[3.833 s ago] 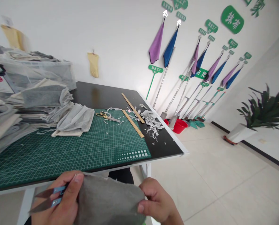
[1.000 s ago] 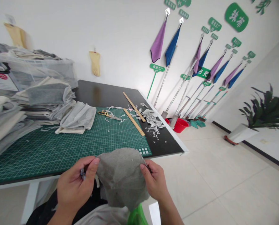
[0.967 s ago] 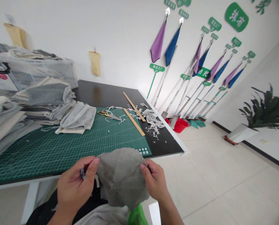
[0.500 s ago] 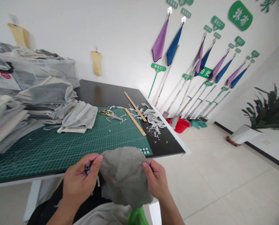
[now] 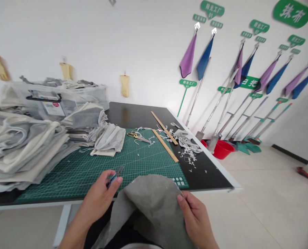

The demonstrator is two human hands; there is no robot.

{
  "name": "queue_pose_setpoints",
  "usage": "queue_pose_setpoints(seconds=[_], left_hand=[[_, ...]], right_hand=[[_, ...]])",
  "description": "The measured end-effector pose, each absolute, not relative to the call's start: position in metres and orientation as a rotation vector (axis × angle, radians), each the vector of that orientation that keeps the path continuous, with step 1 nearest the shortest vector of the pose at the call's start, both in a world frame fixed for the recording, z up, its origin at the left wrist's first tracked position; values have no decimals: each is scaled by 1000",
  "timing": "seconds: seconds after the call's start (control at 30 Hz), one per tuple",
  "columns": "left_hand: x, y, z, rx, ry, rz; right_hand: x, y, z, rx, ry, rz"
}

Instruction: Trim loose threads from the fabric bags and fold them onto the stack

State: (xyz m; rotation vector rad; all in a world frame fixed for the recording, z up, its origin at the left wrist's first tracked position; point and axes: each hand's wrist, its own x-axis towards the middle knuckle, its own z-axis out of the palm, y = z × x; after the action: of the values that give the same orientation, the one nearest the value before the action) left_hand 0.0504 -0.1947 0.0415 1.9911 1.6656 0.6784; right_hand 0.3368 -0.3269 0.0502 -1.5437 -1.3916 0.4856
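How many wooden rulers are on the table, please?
2: the nearer ruler lies along the right edge of the green cutting mat; the farther ruler lies on the black tabletop.

The head view looks forward and down over the left hand (image 5: 101, 193) and right hand (image 5: 195, 216), close at bottom centre, across the table (image 5: 146, 112) at middle left to the wall (image 5: 97, 38), farther off, along the top.

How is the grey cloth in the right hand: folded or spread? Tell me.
Spread open, though not flat: the grey cloth droops loosely, its edge pinched by the right hand.
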Motion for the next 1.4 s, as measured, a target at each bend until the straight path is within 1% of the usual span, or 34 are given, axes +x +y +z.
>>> queue_pose_setpoints(seconds=[0.13,0.2,0.33,0.43,0.67,0.83,0.9,0.97,1.03,1.1,1.13,1.27,1.4], left_hand=[[18,-177,41,1965,2086,486],[7,-168,40,1998,2222,364],[-8,-151,34,2051,2350,185],[-16,-140,28,2078,2382,134],[-19,-130,17,2138,2450,243],[-11,-145,24,2136,2477,536],[-2,-161,24,2160,2426,700],[12,-183,19,2252,2245,813],[29,-207,9,2419,1892,850],[49,-230,-1,2458,1301,912],[58,-240,-6,2419,1206,939],[81,-258,-11,2362,1181,921],[85,-257,0,2171,1117,923]], right_hand=[[337,-326,50,-1562,-1396,490],[336,-326,50,-1568,-1408,487],[336,-326,53,-1572,-1417,464],[335,-326,55,-1567,-1419,456],[325,-328,62,-1572,-1294,449],[325,-329,62,-1574,-1301,480],[325,-329,63,-1566,-1308,473],[326,-328,64,-1559,-1342,460],[327,-326,67,-1557,-1409,432],[327,-325,72,-1544,-1508,390],[328,-324,75,-1529,-1563,369],[332,-322,93,-1444,-1744,286],[344,-314,124,-1345,-1768,150]])
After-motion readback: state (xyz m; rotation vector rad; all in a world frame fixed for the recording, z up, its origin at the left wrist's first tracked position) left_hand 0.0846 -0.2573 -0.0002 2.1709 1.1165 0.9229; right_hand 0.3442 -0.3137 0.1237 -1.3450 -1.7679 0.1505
